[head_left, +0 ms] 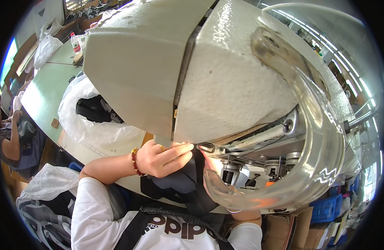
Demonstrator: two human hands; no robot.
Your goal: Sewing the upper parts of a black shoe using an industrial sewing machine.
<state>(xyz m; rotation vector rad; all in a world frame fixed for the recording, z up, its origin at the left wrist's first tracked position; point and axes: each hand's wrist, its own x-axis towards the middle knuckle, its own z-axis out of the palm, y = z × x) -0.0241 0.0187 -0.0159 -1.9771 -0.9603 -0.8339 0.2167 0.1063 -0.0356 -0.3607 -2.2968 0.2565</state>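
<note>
My left hand (164, 158) presses a piece of dark fabric (181, 183) against the underside of a big grey-white sewing machine head (200, 66). The hand wears a red bead bracelet and a ring. My right hand (209, 163) shows only as a sliver behind a clear curved plastic guard (321, 146), touching the same dark fabric near the metal needle and presser parts (237, 166). The fabric hangs down toward my lap.
A clear plastic bag holding dark pieces (94, 114) lies on the pale green table (46, 87) at left. Another person's arm (10, 141) shows at the far left edge. White bags, a bottle (76, 43) and blue crates (325, 208) stand around.
</note>
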